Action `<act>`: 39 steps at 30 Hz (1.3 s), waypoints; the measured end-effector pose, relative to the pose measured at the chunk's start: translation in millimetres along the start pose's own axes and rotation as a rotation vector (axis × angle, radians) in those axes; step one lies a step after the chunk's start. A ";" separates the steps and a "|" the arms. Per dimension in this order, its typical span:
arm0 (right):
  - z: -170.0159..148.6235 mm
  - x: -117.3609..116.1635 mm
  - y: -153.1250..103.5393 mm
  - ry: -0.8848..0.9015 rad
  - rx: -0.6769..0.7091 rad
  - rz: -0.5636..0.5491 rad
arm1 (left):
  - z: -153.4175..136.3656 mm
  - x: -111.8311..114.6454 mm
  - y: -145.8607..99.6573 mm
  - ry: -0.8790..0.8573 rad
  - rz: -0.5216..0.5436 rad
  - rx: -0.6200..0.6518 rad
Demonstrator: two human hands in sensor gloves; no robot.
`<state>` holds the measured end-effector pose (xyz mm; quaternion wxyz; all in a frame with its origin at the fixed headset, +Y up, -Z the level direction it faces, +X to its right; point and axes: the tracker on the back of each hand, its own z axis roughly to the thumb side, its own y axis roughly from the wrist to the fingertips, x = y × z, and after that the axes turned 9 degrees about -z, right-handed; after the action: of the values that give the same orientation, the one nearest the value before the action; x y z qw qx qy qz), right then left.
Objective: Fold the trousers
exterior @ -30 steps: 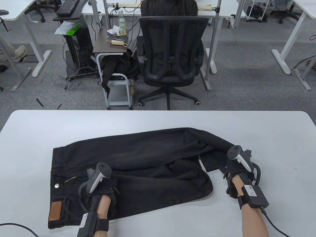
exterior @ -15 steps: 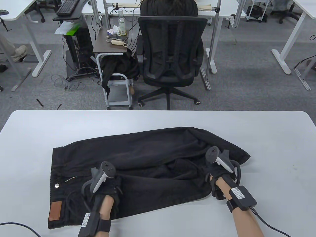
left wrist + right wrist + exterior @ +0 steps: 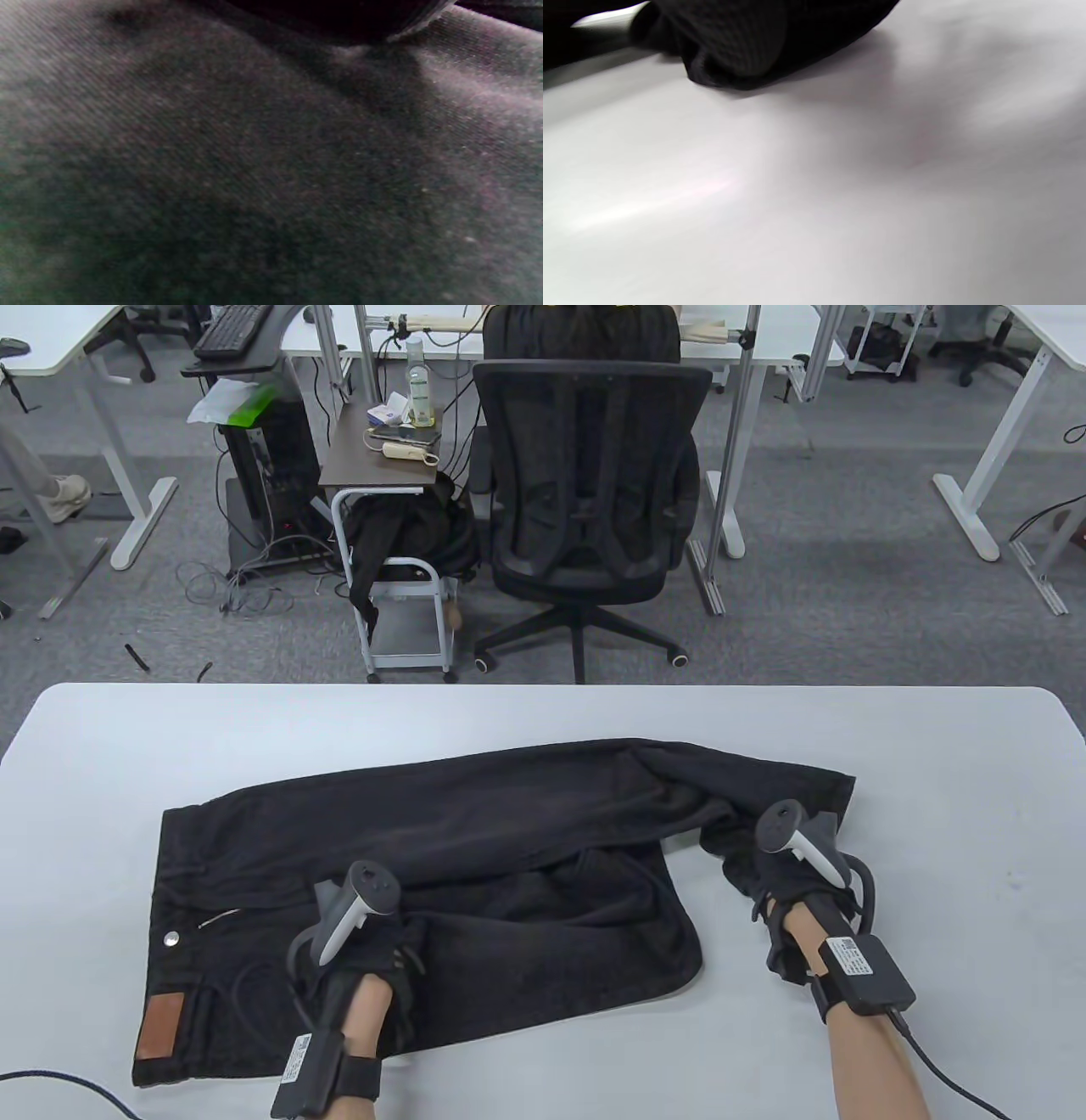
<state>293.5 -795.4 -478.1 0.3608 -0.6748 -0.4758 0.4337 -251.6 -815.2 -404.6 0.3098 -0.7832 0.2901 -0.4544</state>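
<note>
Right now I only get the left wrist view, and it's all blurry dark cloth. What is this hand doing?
Observer: In the table view the left hand rests on black trousers lying across a white table, near the waistband end.
Operator: Where's the other hand?
Observer: The right hand is at the opposite end, by the leg hems. Whether its fingers pinch the cloth I cannot tell.
Operator: Are the trousers neatly folded?
Observer: No. One leg lies straight along the far side; the nearer one is bunched and rumpled in the middle.
Operator: Anything to tell front from back?
Observer: A brown leather patch and a metal button show at the waistband.
</note>
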 end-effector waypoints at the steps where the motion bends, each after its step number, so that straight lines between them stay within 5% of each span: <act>1: -8.3 2.8 2.4 -0.055 -0.057 -0.021 | -2.6 -1.3 0.3 0.002 0.010 -0.006; 4: -28.4 1.3 9.5 -0.180 -0.159 -0.033 | -4.9 -0.4 -0.3 -0.025 0.006 0.005; 10: -27.8 10.0 2.7 -0.085 -0.137 -0.048 | -2.6 -0.3 0.8 -0.014 0.003 0.001; 17: 27.0 29.1 -25.2 -0.026 0.087 -0.163 | -1.3 0.1 2.1 -0.002 0.002 -0.003; 21: 67.0 3.5 -34.1 0.085 0.222 -0.005 | -2.5 0.2 3.8 -0.006 0.000 0.000; 25: 76.6 -24.2 -13.4 0.060 0.212 0.102 | -3.2 1.1 2.7 -0.011 0.000 0.006; 31: 68.4 -18.8 11.6 0.089 0.057 -0.003 | 0.5 2.7 2.6 -0.007 -0.013 0.019; 35: 99.3 -8.2 -13.7 0.064 0.199 -0.110 | 2.1 2.4 2.5 0.008 -0.016 0.014; 38: 124.2 -5.9 -45.8 0.214 0.354 -0.186 | 2.5 3.5 4.6 0.014 -0.013 0.011; 39: 131.8 -9.5 -53.5 0.201 0.391 -0.144 | 2.6 3.6 5.4 0.016 -0.014 0.010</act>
<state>151.8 -779.3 -475.6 0.5603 -0.5960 -0.3913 0.4215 -248.7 -820.7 -407.7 0.3081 -0.7799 0.2848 -0.4644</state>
